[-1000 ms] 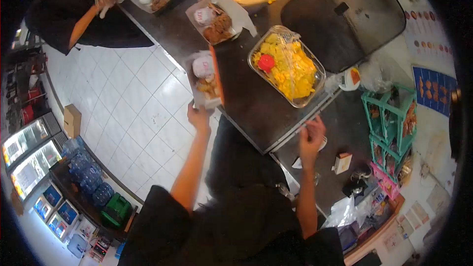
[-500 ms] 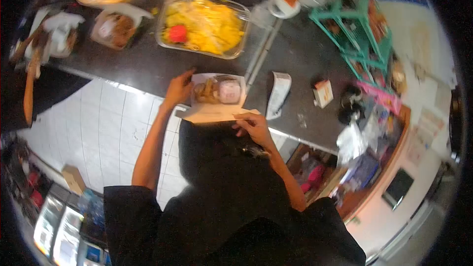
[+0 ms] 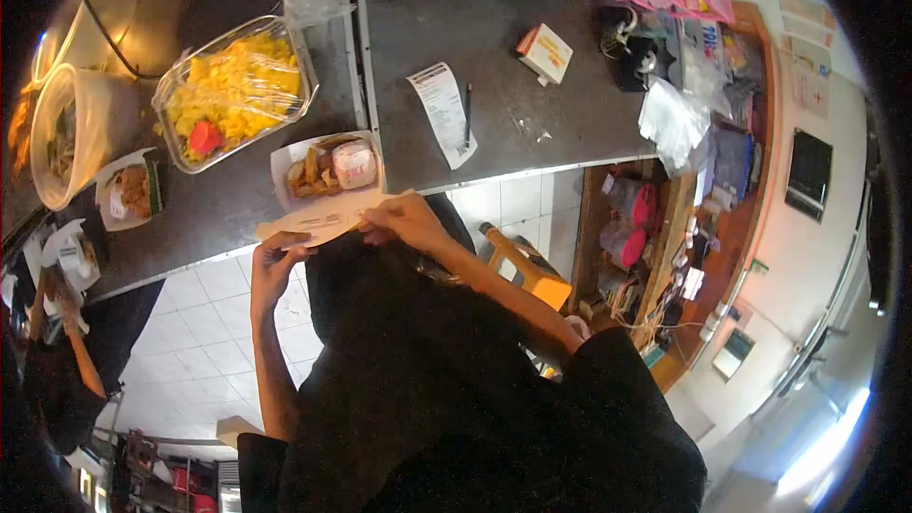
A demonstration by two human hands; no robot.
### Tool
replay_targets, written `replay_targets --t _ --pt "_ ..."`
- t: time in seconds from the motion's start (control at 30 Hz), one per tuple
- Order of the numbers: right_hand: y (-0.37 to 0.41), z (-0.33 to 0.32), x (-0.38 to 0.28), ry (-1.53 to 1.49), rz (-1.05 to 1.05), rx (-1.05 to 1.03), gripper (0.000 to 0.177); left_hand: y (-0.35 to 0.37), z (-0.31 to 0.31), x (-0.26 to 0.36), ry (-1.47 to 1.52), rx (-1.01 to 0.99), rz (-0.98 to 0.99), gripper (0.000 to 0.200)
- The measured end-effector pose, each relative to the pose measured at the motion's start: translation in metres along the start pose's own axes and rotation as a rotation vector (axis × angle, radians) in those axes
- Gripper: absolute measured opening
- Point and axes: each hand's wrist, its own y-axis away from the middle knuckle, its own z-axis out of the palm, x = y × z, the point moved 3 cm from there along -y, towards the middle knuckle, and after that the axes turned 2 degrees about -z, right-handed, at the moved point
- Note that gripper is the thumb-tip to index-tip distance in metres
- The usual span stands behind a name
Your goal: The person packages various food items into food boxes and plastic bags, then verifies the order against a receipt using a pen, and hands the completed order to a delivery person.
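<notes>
A paper food box point(image 3: 281, 169) lies open at the table's front edge, its lid flap folded out toward me. Inside are brown fried pieces point(image 3: 312, 174) and a round white wrapped packet point(image 3: 354, 164) with red print. My left hand point(image 3: 277, 261) pinches the left corner of the lid flap point(image 3: 323, 220). Closed on the flap's right side are the fingers of my right hand point(image 3: 410, 220). Further left stands another open box point(image 3: 116, 199) with fried food and a white packet.
A plastic-covered tray point(image 3: 306, 85) of yellow food sits behind the box. To the right are a printed receipt point(image 3: 439, 109), a dark pen point(image 3: 467, 114) and a small carton point(image 3: 545, 54). Another person's hands point(image 3: 59, 299) handle white paper at far left.
The view has shifted right. My left hand has moved from the box's left side to the lid flap's left corner. My right hand stays at the flap.
</notes>
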Motion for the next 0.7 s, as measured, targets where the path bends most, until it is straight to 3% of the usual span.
replay_targets --t 0.07,0.13,0.23,0.27,0.33,0.43,0.5,0.53,0.6,0.67,0.7 --pt "0.003 0.002 0.002 -0.065 0.098 0.098 0.024 0.002 0.01 0.006 -0.094 0.014 0.061 0.026" --pt "0.005 0.01 0.007 -0.094 0.066 0.137 0.023 0.001 0.013 -0.006 -0.08 0.02 0.01 0.029" --pt "0.011 0.015 0.009 -0.154 0.009 0.213 0.022 0.005 0.022 -0.009 0.107 0.349 -0.184 0.032" --pt "0.016 0.014 0.01 -0.193 -0.01 0.257 0.024 0.004 0.026 -0.01 0.109 0.333 -0.189 0.032" --pt "0.017 0.013 0.013 -0.223 0.039 0.23 0.032 0.007 0.032 -0.013 0.39 0.432 -0.326 0.036" --pt "0.021 0.015 0.004 -0.133 0.002 0.242 0.028 0.012 0.037 -0.004 0.358 0.436 -0.361 0.04" --pt "0.04 0.015 -0.036 0.811 -0.139 0.274 0.033 0.018 0.036 0.001 0.388 0.428 -0.369 0.042" --pt "0.045 0.01 -0.035 0.813 -0.142 0.276 0.033 0.022 0.032 0.012 0.235 0.451 -0.331 0.044" --pt "0.057 0.007 -0.032 1.171 -0.519 0.361 0.032 0.022 0.023 0.006 0.083 0.47 -0.292 0.047" --pt "0.048 0.009 -0.025 1.253 -0.456 0.356 0.027 0.016 0.006 0.001 -0.513 0.645 0.104 0.05" --pt "0.041 0.01 -0.021 1.332 -0.394 0.346 0.023 0.013 0.007 0.004 -0.587 0.679 0.173 0.042"
